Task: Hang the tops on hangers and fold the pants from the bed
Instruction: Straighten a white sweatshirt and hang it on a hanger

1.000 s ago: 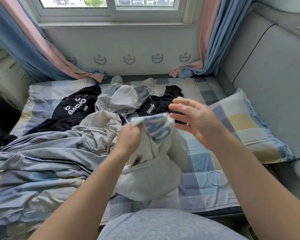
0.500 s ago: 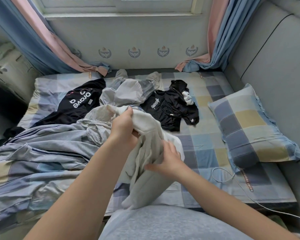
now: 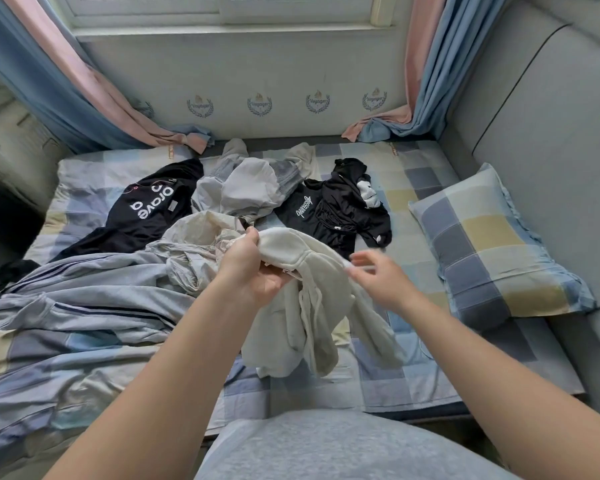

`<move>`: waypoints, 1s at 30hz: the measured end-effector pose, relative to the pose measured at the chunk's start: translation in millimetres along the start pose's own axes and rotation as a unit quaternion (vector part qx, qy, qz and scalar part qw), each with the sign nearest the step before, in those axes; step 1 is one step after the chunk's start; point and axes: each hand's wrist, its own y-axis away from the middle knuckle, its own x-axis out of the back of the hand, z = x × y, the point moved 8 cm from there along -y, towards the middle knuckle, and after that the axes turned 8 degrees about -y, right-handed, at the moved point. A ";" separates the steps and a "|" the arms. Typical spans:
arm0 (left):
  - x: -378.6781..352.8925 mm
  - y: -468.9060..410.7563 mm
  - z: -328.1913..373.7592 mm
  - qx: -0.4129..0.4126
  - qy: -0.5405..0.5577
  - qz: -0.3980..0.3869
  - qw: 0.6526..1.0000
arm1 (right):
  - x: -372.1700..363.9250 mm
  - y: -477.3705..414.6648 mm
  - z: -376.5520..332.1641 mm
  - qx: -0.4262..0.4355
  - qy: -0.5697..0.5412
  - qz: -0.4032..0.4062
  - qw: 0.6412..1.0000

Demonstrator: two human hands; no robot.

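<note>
Gripped the cream drawstring garment (image 3: 312, 306) at mid-frame with the left hand (image 3: 253, 271), fingers curled round its upper fold, the rest hanging down to the checked bed sheet (image 3: 413, 358). Held the right hand (image 3: 378, 284) just right of it, at the garment's edge. Blurred there, so could not tell whether those fingers pinched the cloth. Spread across the upper middle: black lettered top (image 3: 146, 209), grey garment (image 3: 253, 188), second black top (image 3: 340, 213). Striped duvet (image 3: 66, 306) bunched at lower left, checked pillow (image 3: 492, 244) at right.
</note>
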 end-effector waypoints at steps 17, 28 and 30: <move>-10.2 4.0 -10.1 0.010 0.055 -0.008 0.998 | -14.9 16.5 72.0 -0.088 0.057 0.121 0.987; 17.5 -18.6 -32.1 -0.118 -0.441 -0.004 0.889 | 73.4 8.9 -73.0 0.170 0.059 0.052 0.982; -3.0 -14.1 -35.0 -0.209 -0.544 -0.052 0.811 | 63.0 14.2 -93.0 0.195 0.072 -0.004 0.978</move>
